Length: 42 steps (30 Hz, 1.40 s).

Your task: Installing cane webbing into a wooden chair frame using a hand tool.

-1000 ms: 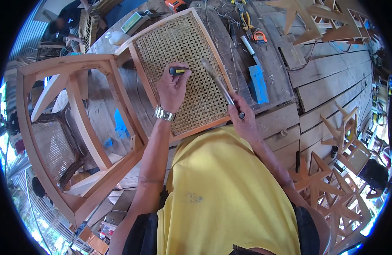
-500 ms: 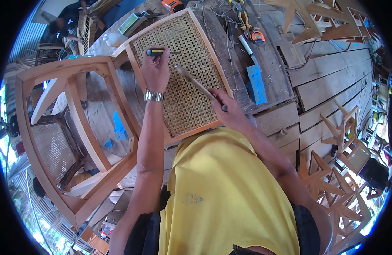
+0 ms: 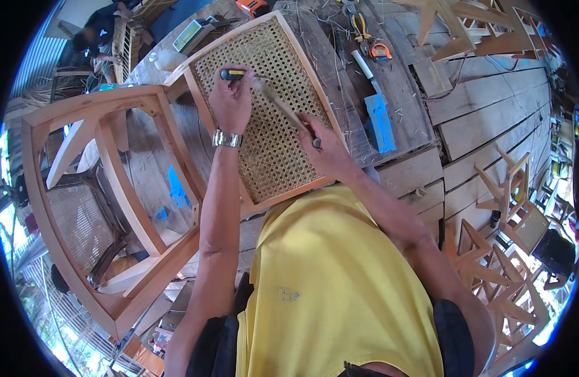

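My left hand [image 3: 231, 112], with a metal watch on its wrist, is closed around a black-and-yellow-handled screwdriver [image 3: 232, 75] over the upper part of a woven cane panel [image 3: 280, 166]. The screwdriver's thin shaft points right. In my right hand [image 3: 327, 151] is a brown, stick-like tool [image 3: 278, 102] with a dark rounded end near the fingers. It slants up and left, its far end close to the screwdriver's shaft; whether they touch I cannot tell. A light wooden frame [image 3: 307, 60] borders the panel, which lies on the workbench against my front.
Left of the panel, an open wooden chair frame [image 3: 131, 201] joins it. The bench [image 3: 405, 119] holds pliers [image 3: 358, 26], an orange tape measure [image 3: 380, 53], a white-handled tool [image 3: 362, 65] and a blue block [image 3: 380, 122]. Wooden chair parts [image 3: 490, 264] stand right; another person [image 3: 101, 38] sits far left.
My right hand has moved slightly up and left with the stick-like tool, whose far end is nearer the screwdriver. The left hand and screwdriver have shifted only a little.
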{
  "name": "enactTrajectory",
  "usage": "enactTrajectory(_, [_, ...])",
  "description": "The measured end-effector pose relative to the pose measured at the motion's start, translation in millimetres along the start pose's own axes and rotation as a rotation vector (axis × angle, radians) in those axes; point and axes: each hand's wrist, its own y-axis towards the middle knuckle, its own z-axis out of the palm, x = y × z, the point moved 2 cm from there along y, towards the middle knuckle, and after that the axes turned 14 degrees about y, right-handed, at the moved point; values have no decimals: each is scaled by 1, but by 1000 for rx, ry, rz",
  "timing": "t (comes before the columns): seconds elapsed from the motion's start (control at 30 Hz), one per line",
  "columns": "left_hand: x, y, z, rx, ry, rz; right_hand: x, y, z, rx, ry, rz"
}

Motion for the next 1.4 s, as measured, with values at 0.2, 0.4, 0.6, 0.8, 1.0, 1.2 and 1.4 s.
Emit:
enactTrajectory(0.2, [-21,-8,-21,-69,71,52,-4,-41,-16,-166,56,54])
enactTrajectory(0.4, [-19,-12,-12,-23,65,47,0,-33,-7,40,-8,14])
enactTrajectory(0.6, [-20,-10,-9,-26,112,57,9,-14,-2,26,-23,44])
enactTrajectory(0.8, [-15,2,3,-36,17,29,18,-12,-4,61,-48,-22])
enactTrajectory(1.0, [-21,1,6,26,115,44,6,1,-9,34,-33,14])
enactTrajectory(1.2, [-1,6,-16,-90,63,-7,18,-20,-26,8,-17,4])
enactTrajectory(1.4, [9,24,-4,-124,-138,-37,-1,-12,-30,-84,70,75])
